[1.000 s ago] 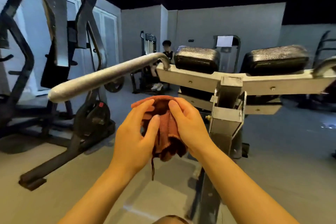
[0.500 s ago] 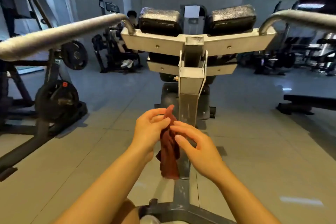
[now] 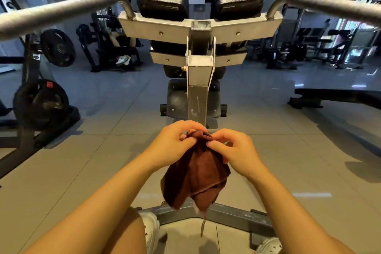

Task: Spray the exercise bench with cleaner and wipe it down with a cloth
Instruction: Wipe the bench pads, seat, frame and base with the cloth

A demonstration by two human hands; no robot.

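Observation:
A dark red cloth (image 3: 196, 173) hangs in front of me, spread loosely, with a thread dangling below it. My left hand (image 3: 175, 142) and my right hand (image 3: 233, 150) each pinch its top edge, close together. Straight ahead stands the exercise machine: a grey metal post and crossbeam (image 3: 199, 80) carrying two black pads (image 3: 161, 3) at the top and a black seat lower down. Two grey padded handle bars (image 3: 61, 11) reach toward me from either side. No spray bottle is in view.
The machine's dark base frame (image 3: 226, 215) crosses the floor by my white shoes (image 3: 150, 229). Weight plates on a rack (image 3: 41, 103) stand at the left. A low black bench (image 3: 338, 97) lies at the right. More machines and a seated person fill the back.
The view has tipped downward and centred on the machine. The cloth, bunched between both hands a second ago, now hangs opened out from my fingertips.

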